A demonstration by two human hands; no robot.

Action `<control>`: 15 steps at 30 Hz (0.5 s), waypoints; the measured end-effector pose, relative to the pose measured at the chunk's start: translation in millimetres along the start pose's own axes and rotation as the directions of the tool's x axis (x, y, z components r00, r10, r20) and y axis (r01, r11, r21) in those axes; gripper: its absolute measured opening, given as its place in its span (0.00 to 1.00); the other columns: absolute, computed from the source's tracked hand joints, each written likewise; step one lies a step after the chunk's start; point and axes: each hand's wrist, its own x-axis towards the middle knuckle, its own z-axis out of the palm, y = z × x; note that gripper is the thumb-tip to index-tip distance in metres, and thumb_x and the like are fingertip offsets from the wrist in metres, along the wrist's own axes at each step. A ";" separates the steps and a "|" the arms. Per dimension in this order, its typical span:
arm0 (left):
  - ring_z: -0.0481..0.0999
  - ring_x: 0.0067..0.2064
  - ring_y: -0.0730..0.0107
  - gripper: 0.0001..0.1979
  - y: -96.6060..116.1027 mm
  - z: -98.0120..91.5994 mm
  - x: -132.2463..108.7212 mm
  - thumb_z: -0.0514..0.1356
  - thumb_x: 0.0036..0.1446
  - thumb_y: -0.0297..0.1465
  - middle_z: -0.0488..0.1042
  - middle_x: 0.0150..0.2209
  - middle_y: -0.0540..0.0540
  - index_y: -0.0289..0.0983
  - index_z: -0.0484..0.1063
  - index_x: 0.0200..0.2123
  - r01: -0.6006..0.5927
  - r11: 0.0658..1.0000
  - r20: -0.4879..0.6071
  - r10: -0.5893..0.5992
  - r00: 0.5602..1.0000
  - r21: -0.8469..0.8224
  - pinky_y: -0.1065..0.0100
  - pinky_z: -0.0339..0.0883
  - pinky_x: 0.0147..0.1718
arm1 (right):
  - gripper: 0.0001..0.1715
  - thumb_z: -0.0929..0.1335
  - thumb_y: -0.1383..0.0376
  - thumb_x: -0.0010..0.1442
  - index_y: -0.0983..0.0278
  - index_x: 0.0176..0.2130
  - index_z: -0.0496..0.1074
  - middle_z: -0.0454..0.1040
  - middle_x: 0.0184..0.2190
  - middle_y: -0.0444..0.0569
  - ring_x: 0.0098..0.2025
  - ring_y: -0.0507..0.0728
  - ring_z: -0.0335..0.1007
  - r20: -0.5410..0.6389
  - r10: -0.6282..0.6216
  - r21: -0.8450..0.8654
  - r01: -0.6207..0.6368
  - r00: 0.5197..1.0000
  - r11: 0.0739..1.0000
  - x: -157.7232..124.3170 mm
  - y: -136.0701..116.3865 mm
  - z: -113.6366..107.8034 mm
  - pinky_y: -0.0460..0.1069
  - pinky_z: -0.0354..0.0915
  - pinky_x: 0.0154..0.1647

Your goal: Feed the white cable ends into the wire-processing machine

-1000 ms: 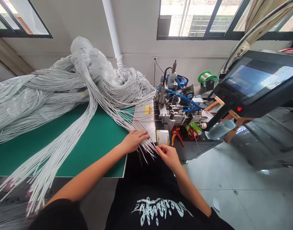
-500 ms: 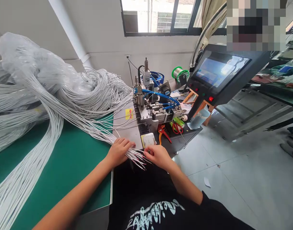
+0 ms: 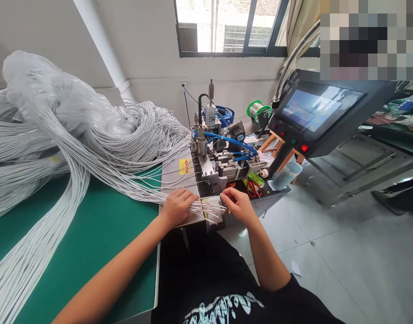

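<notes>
My left hand (image 3: 178,207) is closed around a bundle of thin white cables (image 3: 148,194), pressing it down at the edge of the machine's plate. The cable ends (image 3: 209,210) fan out past its fingers, some with reddish tips. To the right, my right hand (image 3: 240,205) is pinched at the fingertips around what looks like the end of a single white cable; the fingers partly hide it. Just beyond both hands stands a bench machine (image 3: 223,157) with metal cylinders and blue air hoses.
A large heap of white cables (image 3: 152,130), partly under clear plastic (image 3: 34,85), covers much of the green mat (image 3: 121,243). A screen panel (image 3: 323,108) stands right of the machine. Red-handled scissors (image 3: 254,188), a plastic cup (image 3: 285,175) and a green wire spool (image 3: 258,110) are nearby.
Both hands have moved forward and to the right with the cable ends. My right hand is raised more toward the machine's front, and the view has shifted slightly.
</notes>
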 end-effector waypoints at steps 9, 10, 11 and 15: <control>0.68 0.40 0.64 0.06 6.9 10.1 -1.0 0.54 0.59 0.26 0.73 0.33 0.46 0.38 0.71 0.34 0.070 0.996 -0.069 -0.074 0.995 -0.055 0.63 0.59 0.43 | 0.19 0.65 0.50 0.58 0.65 0.34 0.65 0.68 0.27 0.44 0.26 0.49 0.58 0.093 0.105 0.267 -0.127 0.990 0.955 18.4 14.5 8.6 0.45 0.55 0.27; 0.68 0.39 0.64 0.06 7.0 10.2 -0.9 0.54 0.58 0.25 0.73 0.33 0.46 0.38 0.71 0.34 0.070 0.996 -0.064 -0.074 0.995 -0.056 0.63 0.59 0.43 | 0.20 0.66 0.50 0.58 0.65 0.34 0.65 0.67 0.27 0.44 0.25 0.48 0.56 0.091 0.120 0.317 -0.143 0.989 0.938 20.3 14.6 11.1 0.44 0.53 0.25; 0.67 0.39 0.64 0.07 7.1 10.3 -0.7 0.54 0.57 0.24 0.72 0.33 0.46 0.38 0.71 0.34 0.071 0.996 -0.059 -0.074 0.996 -0.058 0.63 0.58 0.43 | 0.21 0.67 0.49 0.57 0.65 0.33 0.65 0.67 0.26 0.44 0.24 0.47 0.54 0.086 0.133 0.364 -0.155 0.987 0.919 22.2 14.1 13.5 0.44 0.51 0.24; 0.67 0.38 0.64 0.09 7.5 11.6 1.1 0.55 0.51 0.21 0.72 0.32 0.47 0.38 0.71 0.34 0.049 0.997 -0.058 -0.053 0.997 -0.060 0.63 0.57 0.42 | 0.21 0.71 0.50 0.52 0.65 0.30 0.67 0.66 0.24 0.43 0.21 0.46 0.49 0.066 0.175 0.515 -0.184 0.982 0.837 28.8 11.1 21.3 0.44 0.45 0.21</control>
